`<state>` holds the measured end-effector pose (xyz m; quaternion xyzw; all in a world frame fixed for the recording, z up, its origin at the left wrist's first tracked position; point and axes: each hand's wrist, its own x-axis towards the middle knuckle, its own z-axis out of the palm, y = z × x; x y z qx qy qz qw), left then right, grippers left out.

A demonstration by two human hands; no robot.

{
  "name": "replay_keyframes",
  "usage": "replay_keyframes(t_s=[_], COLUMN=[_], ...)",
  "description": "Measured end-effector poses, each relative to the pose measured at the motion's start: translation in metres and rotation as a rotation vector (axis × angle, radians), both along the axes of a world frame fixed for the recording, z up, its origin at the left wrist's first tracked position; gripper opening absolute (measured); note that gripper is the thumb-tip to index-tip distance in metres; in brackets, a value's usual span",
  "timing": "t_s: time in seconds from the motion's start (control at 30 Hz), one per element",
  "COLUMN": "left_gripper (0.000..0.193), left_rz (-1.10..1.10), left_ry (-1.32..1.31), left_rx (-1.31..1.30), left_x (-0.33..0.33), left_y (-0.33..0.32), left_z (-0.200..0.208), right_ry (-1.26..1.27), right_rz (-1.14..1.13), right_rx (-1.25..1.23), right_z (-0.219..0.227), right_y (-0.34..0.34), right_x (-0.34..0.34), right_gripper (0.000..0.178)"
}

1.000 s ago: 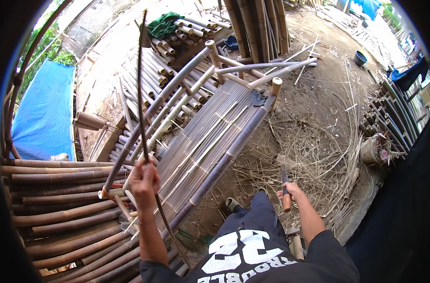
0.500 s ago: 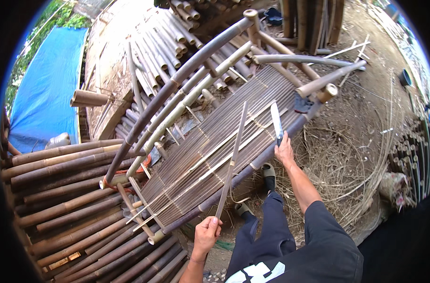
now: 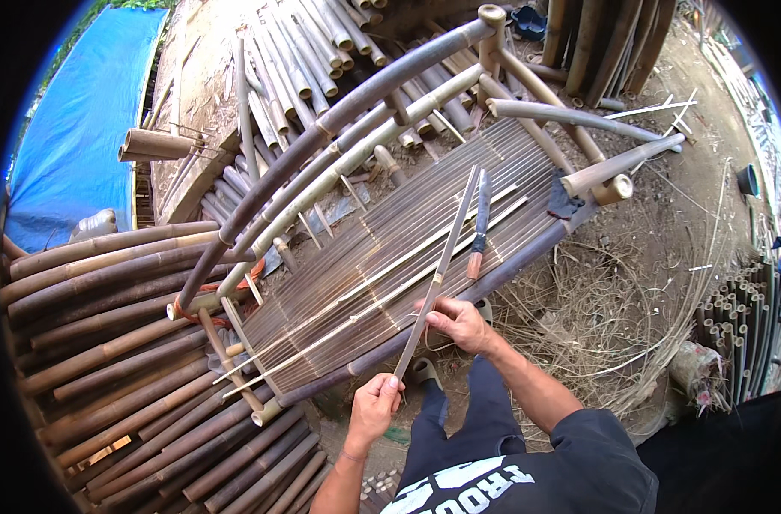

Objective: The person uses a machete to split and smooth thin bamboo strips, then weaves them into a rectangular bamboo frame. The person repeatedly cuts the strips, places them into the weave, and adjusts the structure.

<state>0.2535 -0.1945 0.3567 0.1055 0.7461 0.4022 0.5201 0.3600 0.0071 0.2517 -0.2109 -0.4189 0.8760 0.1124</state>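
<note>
A long, narrow bamboo strip (image 3: 450,248) slants up and away from me over a bamboo bench. My left hand (image 3: 377,404) is closed round its lower end. Farther up the strip, my right hand (image 3: 459,324) pinches it between thumb and fingers. Just right of the strip's upper part, a knife (image 3: 481,214) with a dark blade and a reddish-brown handle lies on the slatted bench seat (image 3: 356,248). Pale loose slats (image 3: 407,291) run along the seat beneath the strip. A dark cloth (image 3: 565,202) hangs at the bench's right end.
The bench's curved bamboo backrest (image 3: 322,128) rises on the far side. Stacked bamboo poles (image 3: 133,343) fill the left, with more poles (image 3: 309,60) beyond the bench. Bamboo shavings (image 3: 587,317) cover the ground at right. A blue tarp (image 3: 82,128) lies far left.
My right hand has let go of the knife, which now lies on the bench seat, and has moved left onto the bamboo strip. My left hand keeps the strip's lower end.
</note>
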Motion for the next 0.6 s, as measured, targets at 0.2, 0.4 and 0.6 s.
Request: replay_keyframes(t_s=[0.2, 0.4, 0.6], left_gripper=[0.029, 0.029, 0.032], left_rz=[-0.041, -0.269, -0.658], left_ry=[0.028, 0.146, 0.196], left_rx=[0.044, 0.072, 0.153], left_x=[-0.013, -0.020, 0.048], left_y=[-0.071, -0.165, -0.161], left_z=[0.049, 0.076, 0.102], right_ry=[-0.516, -1.180, -0.493], right_rz=[-0.250, -0.720, 0.246], right_rx=[0.709, 1.517, 1.812], right_z=[0.020, 0.084, 0.241], right_y=[-0.019, -0.050, -0.211], right_x=[0.063, 0.182, 0.132], right_gripper=[0.025, 0.062, 0.064])
